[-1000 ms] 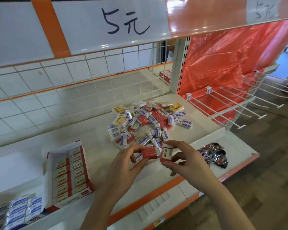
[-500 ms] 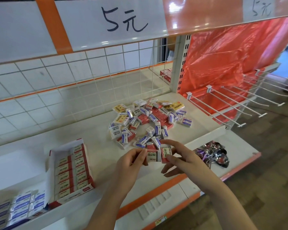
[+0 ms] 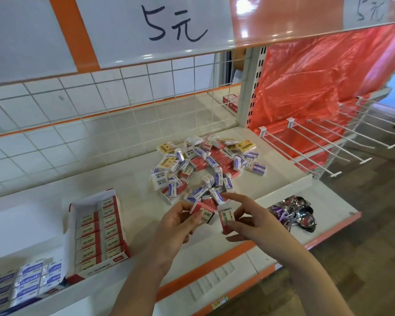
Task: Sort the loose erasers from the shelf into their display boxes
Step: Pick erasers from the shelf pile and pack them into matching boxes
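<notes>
Head view looks down, close, onto the shelf [image 3: 82, 185].

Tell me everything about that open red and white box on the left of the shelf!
The open display box looks like thin cardboard, white inside with red outer walls and a red front lip. Its lid flap is folded back, standing at the far end. Inside lie two neat columns of red-and-white erasers marked 2B, filling most of it, with some bare room at the far end. It sits flat on the white shelf, skewed slightly, beside a box of blue-and-white erasers on its left. Neither hand touches it.
</notes>
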